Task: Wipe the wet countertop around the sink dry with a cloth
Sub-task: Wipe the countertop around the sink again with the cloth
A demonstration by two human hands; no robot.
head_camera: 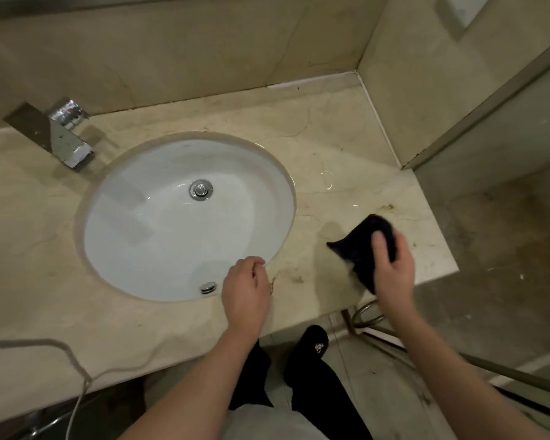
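Left hand [246, 290] loosely curled, holding nothing, resting at sink [185, 217] front rim. Right hand [394, 268] grips dark cloth [362, 249] on bench [346, 147], right of sink.

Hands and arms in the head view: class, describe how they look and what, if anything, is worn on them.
Both forearms are bare up to the bottom edge of the picture, with no sleeves in view. The left hand and the right hand wear no gloves. No watch, ring or wristband shows on either.
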